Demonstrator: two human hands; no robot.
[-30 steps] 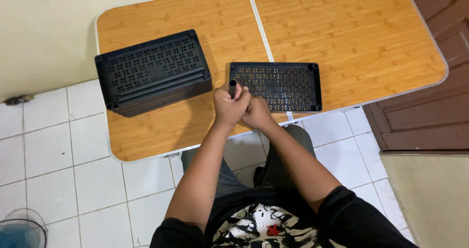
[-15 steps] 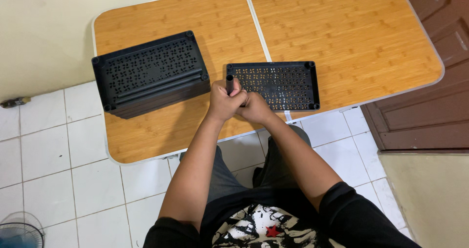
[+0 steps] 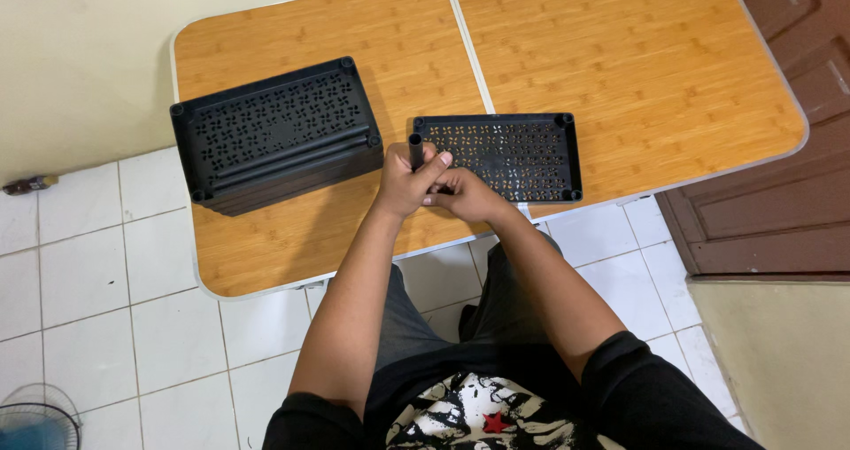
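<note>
White floor tiles (image 3: 88, 264) lay under a wooden folding table (image 3: 637, 60) seen from the head camera. Near its front edge the left hand (image 3: 409, 184) was closed around a short black tube (image 3: 415, 151), held upright at the near left corner of a single perforated black tray (image 3: 500, 156). The right hand (image 3: 465, 197) curled against the left, touching it. A stack of black trays (image 3: 274, 131) sat to the left, apart from both hands.

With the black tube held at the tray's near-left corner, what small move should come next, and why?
Probably press the tube straight down into the corner socket of the single tray. The left hand holds it upright right at that corner, the right hand steadies beside it, and the tray's other corners show open round sockets. Whether it is already seated I cannot tell.
</note>
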